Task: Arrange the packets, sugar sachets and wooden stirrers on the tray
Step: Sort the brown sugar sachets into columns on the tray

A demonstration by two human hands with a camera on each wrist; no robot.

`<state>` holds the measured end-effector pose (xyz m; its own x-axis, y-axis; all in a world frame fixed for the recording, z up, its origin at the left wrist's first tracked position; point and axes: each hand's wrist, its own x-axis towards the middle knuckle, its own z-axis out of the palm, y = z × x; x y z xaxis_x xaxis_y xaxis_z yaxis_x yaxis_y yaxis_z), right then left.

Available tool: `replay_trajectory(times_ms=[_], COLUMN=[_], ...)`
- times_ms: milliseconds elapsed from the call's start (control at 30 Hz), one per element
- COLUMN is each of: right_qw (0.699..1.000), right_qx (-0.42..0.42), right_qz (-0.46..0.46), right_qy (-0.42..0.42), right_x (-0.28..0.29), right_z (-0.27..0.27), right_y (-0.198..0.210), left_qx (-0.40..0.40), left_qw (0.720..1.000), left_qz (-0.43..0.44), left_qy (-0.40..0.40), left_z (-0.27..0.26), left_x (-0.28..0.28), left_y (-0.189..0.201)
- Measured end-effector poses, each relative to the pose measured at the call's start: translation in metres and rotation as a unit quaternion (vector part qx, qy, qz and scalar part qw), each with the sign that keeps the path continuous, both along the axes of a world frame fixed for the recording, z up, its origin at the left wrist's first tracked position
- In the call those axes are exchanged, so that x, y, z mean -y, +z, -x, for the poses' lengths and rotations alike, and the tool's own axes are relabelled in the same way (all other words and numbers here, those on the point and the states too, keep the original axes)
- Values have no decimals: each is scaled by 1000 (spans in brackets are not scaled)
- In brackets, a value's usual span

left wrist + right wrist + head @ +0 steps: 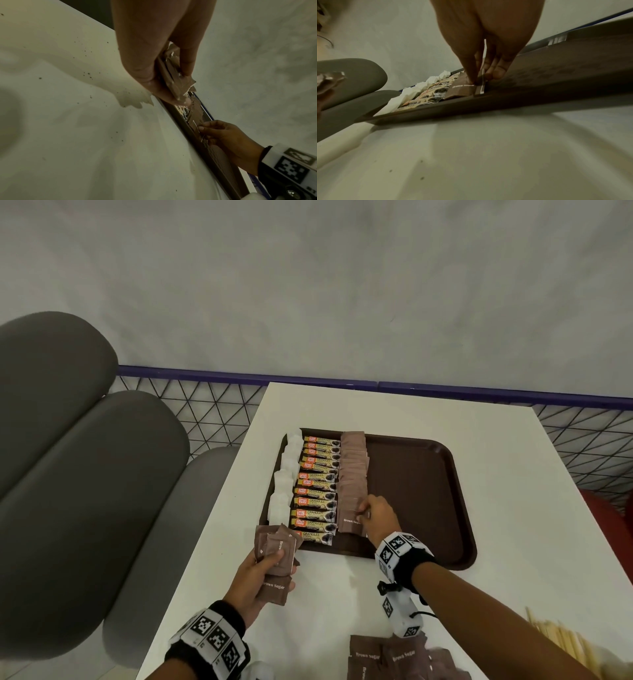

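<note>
Brown tray [428, 474] on white table [496, 525], head view: three columns at its left part. White sachets [286, 474] along the left rim, coffee packets [315, 487] beside them, brown sugar row [352, 481] next, overlapped like shingles. Right hand [378, 513] at the near end of that row, fingers curled, pinching a brown sachet there. Left hand [255, 580] over the table just before the tray's near left corner, gripping a fanned sachet bundle [275, 556]. Loose sugar pile [394, 657] at the near table edge; wooden stirrers [561, 635] near right, off the tray. Grey seat cushions [68, 474] left of the table.

Left wrist view: left hand [154, 54], thumb and fingers clamped on the sachet bundle [175, 81]; right hand [228, 136] beyond, at the tray rim.

Right wrist view: right hand [486, 40], fingertips [499, 71] down on the brown sugar row [462, 88], a sachet edge held between them; white sachets [412, 92] and coffee packets [426, 96] beyond.
</note>
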<state>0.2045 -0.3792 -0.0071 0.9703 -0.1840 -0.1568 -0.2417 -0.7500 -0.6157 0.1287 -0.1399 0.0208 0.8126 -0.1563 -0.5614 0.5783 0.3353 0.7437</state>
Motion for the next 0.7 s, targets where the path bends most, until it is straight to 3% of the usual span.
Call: replay_trajectory(times_ms=[200, 367, 500, 600, 700], right_qw=[999, 985, 960, 953, 945], right_qx=[36, 57, 12, -69, -96], right_qz=[11, -116, -220, -233, -271], right_qy=[16, 112, 173, 178, 158], right_x=[-2, -26, -51, -65, -71], right_z=[2, 10, 21, 26, 28], right_y=[8, 23, 33, 29, 22], left_qx=[16, 30, 41, 53, 55], left_qw=[1000, 999, 999, 998, 998], left_qz=[-17, -21, -26, -28, -26], left_qy=[7, 17, 23, 22, 12], left_z=[1, -1, -1, -1, -1], left_x=[3, 8, 11, 14, 18], left_y=[4, 9, 11, 12, 15])
